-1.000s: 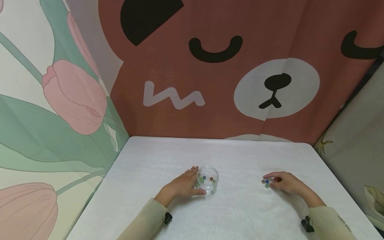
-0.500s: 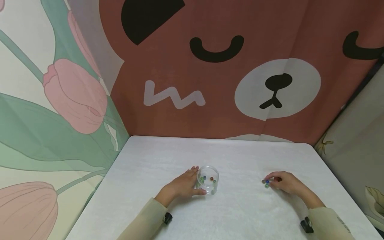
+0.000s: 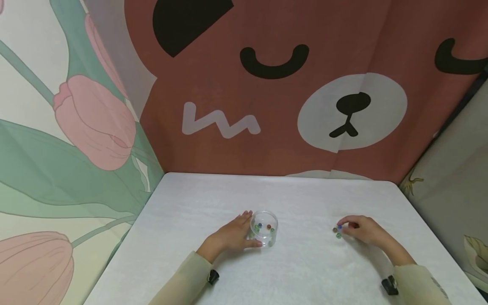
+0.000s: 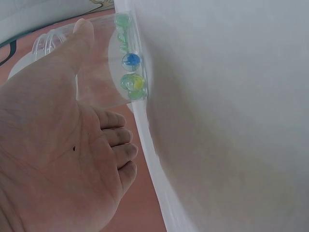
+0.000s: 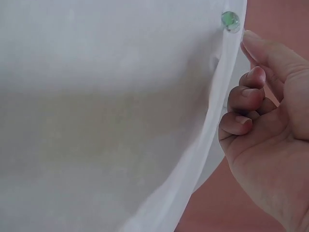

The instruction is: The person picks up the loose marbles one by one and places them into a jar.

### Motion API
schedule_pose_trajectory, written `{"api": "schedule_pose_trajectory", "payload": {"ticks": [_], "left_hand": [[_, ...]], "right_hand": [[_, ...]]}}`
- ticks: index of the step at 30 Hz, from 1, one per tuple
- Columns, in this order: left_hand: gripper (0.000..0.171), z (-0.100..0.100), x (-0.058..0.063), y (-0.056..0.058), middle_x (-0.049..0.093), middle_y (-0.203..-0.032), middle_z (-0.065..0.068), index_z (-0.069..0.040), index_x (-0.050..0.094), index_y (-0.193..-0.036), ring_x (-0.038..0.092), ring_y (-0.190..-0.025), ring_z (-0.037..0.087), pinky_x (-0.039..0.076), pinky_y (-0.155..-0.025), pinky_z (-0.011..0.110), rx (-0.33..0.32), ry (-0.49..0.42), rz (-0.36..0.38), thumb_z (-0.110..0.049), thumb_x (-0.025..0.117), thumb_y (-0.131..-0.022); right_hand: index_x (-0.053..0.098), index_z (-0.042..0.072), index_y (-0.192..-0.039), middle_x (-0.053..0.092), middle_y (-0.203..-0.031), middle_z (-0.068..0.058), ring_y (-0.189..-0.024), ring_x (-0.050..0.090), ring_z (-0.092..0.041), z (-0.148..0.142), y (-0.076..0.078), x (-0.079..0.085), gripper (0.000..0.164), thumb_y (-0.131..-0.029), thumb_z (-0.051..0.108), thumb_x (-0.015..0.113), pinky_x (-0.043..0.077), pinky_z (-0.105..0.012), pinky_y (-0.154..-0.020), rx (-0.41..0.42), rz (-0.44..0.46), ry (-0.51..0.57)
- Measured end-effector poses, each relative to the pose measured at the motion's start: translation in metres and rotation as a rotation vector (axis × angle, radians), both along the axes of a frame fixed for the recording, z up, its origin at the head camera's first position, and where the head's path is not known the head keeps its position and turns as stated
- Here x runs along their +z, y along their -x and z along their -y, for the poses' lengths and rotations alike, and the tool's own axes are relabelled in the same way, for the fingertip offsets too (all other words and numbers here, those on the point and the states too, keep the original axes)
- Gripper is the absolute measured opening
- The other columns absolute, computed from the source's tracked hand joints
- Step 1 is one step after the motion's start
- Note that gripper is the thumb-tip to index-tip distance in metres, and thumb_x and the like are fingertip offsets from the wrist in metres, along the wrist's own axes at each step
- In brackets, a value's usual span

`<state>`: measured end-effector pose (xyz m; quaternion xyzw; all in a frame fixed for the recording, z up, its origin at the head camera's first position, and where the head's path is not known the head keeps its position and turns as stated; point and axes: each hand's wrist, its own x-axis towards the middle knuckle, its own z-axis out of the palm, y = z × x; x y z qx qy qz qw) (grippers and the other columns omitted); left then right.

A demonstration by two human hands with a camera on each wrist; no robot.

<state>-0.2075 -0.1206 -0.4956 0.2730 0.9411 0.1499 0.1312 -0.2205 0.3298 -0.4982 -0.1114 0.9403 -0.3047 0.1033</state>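
A clear jar (image 3: 270, 241) stands on the table with several marbles in the bottom, among them a blue marble (image 4: 131, 62) and green ones. My left hand (image 3: 234, 233) holds the jar from its left side, thumb in front and fingers toward the back. Over to the right, my right hand (image 3: 364, 231) pinches a blue marble (image 3: 339, 227) between thumb and index finger; in the right wrist view the fingers hide it. Right beside it on the cloth lie a brownish marble (image 3: 335, 230) and a green marble (image 5: 231, 21). The other right fingers are curled in.
A white cloth (image 3: 301, 271) covers the table. Behind it hangs a brown curtain (image 3: 213, 156) with a bear face, and a tulip-printed curtain (image 3: 95, 123) borders the left. Both wrists carry a small black device, such as the left one (image 3: 213, 277).
My right thumb and index finger have closed on the blue marble, and it has shifted slightly away from the other two. The left hand and jar have stayed in place.
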Motion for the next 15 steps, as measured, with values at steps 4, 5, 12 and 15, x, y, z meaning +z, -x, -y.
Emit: {"api": "schedule_pose_trajectory", "payload": {"ticks": [4,5,12,15], "left_hand": [[0.104,0.0,0.0,0.0,0.019,-0.168,0.014,-0.003,0.019,-0.161,0.015,-0.156,0.026,0.017,-0.128,0.04,0.001,0.003,-0.002,-0.071,0.055,-0.091],[0.104,0.0,0.0,0.0,0.019,-0.168,0.014,-0.004,0.019,-0.161,0.015,-0.156,0.026,0.017,-0.128,0.04,0.002,0.002,-0.001,-0.071,0.055,-0.091],[0.104,0.0,0.001,0.0,0.019,-0.168,0.013,-0.004,0.02,-0.161,0.016,-0.156,0.026,0.018,-0.128,0.041,0.004,0.004,-0.001,-0.071,0.055,-0.091],[0.104,-0.001,0.001,0.0,0.019,-0.168,0.013,-0.004,0.02,-0.161,0.015,-0.156,0.026,0.017,-0.128,0.04,0.006,0.003,-0.002,-0.071,0.056,-0.091]], "right_hand": [[0.075,0.013,-0.112,0.055,-0.08,0.001,-0.066,0.043,-0.01,0.004,-0.002,0.002,0.019,-0.096,0.024,0.071,0.036,-0.025,-0.055,0.007,-0.013,0.015],[0.075,0.012,-0.112,0.055,-0.08,0.001,-0.065,0.043,-0.009,0.005,-0.002,0.003,0.02,-0.096,0.024,0.071,0.036,-0.025,-0.055,0.015,-0.022,0.018],[0.074,0.012,-0.114,0.057,-0.079,0.002,-0.065,0.044,-0.009,0.015,-0.006,0.008,0.023,-0.095,0.024,0.072,0.038,-0.024,-0.054,0.009,-0.02,0.036],[0.075,0.011,-0.114,0.057,-0.079,0.002,-0.066,0.045,-0.009,0.019,-0.008,0.01,0.024,-0.095,0.025,0.072,0.038,-0.024,-0.054,0.009,-0.023,0.05]]}}
